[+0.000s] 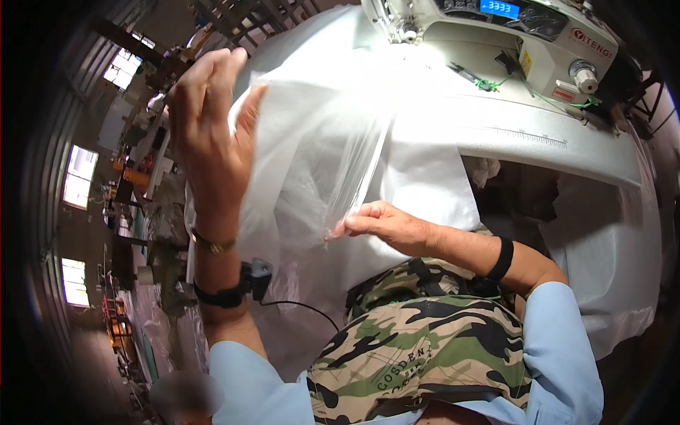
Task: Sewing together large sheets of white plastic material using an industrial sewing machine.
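A clear plastic film (354, 152) stretches over a white sheet of material (425, 177), spreading from the bright needle area down toward me. My right hand (386, 225) pinches a gathered edge of this film between thumb and fingers, which draws it into tight folds. My left hand (212, 131) is raised at the film's left side. Its thumb stands apart from the fingers, and the film's upper left corner lies close to the thumb; whether they touch I cannot tell. At the top, a white sewing machine (496, 32) has its needle area (406, 32) over the material.
The machine bed (517, 127) carries a printed scale along its front. Tweezers (464, 73) and green thread (487, 85) lie on it. More white sheet (602, 248) hangs at the right. A black cable (304, 306) runs from my left wrist. Shelving and windows stand far left.
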A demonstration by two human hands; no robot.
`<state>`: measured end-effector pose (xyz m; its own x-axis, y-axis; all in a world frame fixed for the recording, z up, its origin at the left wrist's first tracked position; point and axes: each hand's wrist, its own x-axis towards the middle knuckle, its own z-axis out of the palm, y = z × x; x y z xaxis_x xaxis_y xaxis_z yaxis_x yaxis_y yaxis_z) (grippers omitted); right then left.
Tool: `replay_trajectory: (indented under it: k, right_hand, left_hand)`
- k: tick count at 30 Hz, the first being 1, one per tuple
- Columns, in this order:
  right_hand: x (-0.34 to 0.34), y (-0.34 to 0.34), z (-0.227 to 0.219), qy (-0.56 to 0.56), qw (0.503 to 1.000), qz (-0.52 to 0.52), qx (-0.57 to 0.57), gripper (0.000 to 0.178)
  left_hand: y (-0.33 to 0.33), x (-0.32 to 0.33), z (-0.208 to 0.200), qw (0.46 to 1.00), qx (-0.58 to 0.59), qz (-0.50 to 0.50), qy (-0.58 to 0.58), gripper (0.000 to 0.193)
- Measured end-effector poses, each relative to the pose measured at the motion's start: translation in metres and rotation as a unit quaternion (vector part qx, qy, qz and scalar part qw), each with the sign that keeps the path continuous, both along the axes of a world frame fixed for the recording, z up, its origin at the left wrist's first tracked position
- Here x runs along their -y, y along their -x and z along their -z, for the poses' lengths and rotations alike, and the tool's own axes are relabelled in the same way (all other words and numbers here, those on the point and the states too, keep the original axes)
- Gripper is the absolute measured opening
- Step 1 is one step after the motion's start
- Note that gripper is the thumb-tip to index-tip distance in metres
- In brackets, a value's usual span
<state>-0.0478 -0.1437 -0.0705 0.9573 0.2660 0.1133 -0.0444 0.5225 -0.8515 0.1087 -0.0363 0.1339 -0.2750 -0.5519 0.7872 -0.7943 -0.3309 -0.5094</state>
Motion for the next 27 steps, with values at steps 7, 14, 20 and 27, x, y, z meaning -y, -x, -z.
replay_trajectory:
  k: [7, 14, 20, 27]
  right_hand:
    - [0.001, 0.023, 0.005, 0.097, 0.981, 0.166, 0.003, 0.041]
    - [0.006, 0.002, -0.004, 0.126, 0.971, 0.204, 0.011, 0.039]
    - [0.003, -0.024, -0.034, -0.002, 0.987, 0.159, 0.036, 0.041]
    - [-0.011, -0.044, -0.049, -0.013, 0.994, 0.104, 0.009, 0.036]
  left_hand:
    - [0.099, -0.041, 0.106, 0.875, -0.407, 0.142, -0.219, 0.029]
    - [0.058, -0.089, 0.141, 0.742, -0.622, 0.030, -0.249, 0.025]
    - [0.049, -0.121, 0.128, 0.726, -0.649, -0.030, -0.228, 0.013]
    - [0.064, -0.100, 0.173, 0.704, -0.709, 0.021, -0.015, 0.015]
